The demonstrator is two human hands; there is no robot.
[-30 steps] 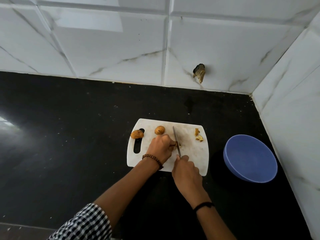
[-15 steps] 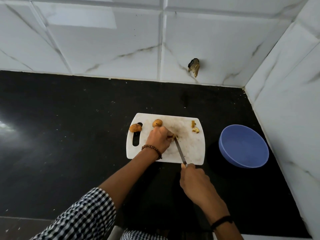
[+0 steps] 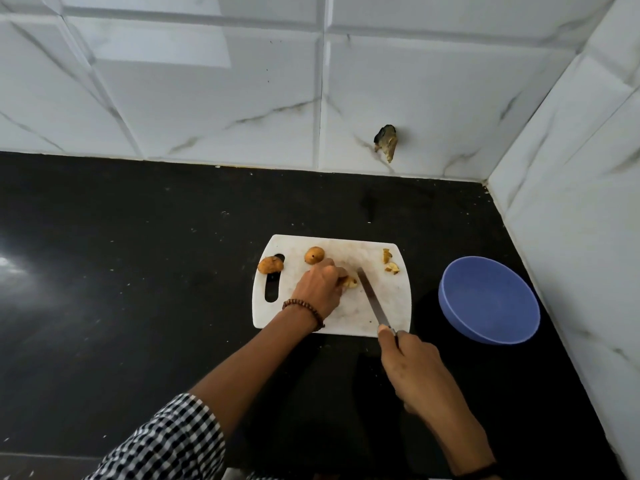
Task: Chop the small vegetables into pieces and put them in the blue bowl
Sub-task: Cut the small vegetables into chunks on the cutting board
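Pinning a half-cut piece to the board w/ curled fingertips, the left hand sits just beside the knife. Its blade angles across the board w/ the tip right next to that piece, and the right hand has its grip clenched round the handle at the board's near edge. Main risk: fingers that close to the blade, so a slip on a small round piece could nick them, or the piece could roll out & skid onto the worktop. A whole veg lies just behind the left hand; a 2nd veg sits over the board's slot by the left edge, where a wrist nudge could knock it off. Bits wait back right. The bowl, empty, stands apart on the right, so bits may drop in transfer.
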